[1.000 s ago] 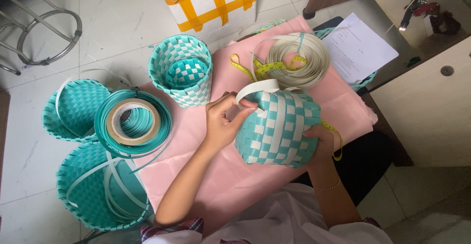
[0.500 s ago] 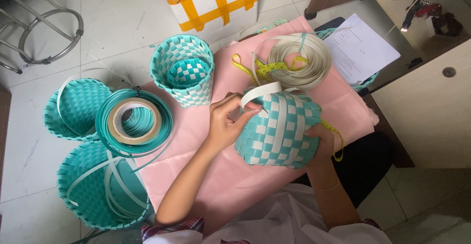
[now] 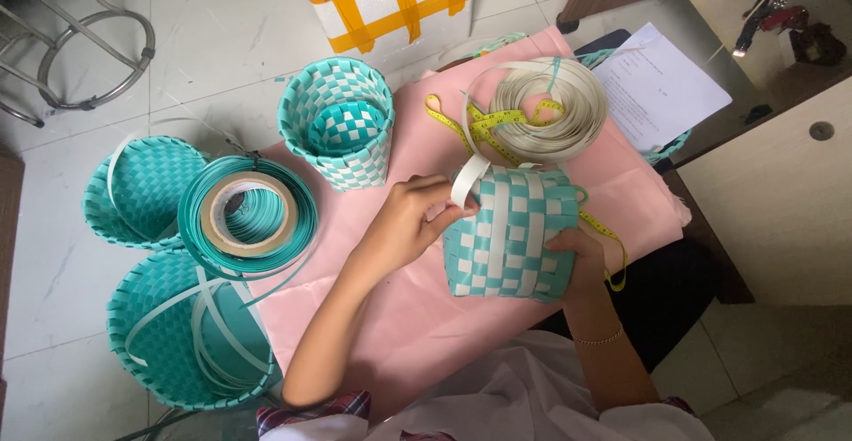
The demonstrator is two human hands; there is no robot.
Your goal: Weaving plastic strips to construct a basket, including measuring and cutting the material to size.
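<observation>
Pinched between the thumb and fingers of the left hand [image 3: 404, 224] is a white strip [image 3: 466, 182] that loops up at the rim of a half-woven teal-and-white basket [image 3: 510, 232]. The right hand [image 3: 577, 259] cups the basket's lower right corner, its grip closed around the weave. The basket rests on its side on a pink cloth [image 3: 417, 317] over the person's lap.

An upright teal-and-white basket [image 3: 342, 122] stands on the cloth's far edge; nothing shows in it but its checkered bottom. On the floor [image 3: 222, 33] to the left lie two flat teal baskets: the far one [image 3: 133, 191] holds one pale strip, the near one [image 3: 177, 334] several loose strips. Between them sits a coil of teal strip [image 3: 302, 210] with a roll of brown tape [image 3: 248, 215] inside. One coil of white strip [image 3: 550, 104] carries a yellow measuring tape [image 3: 497, 122].

Since half a second ago the left hand has stayed on the strip, with nothing else moved.
</observation>
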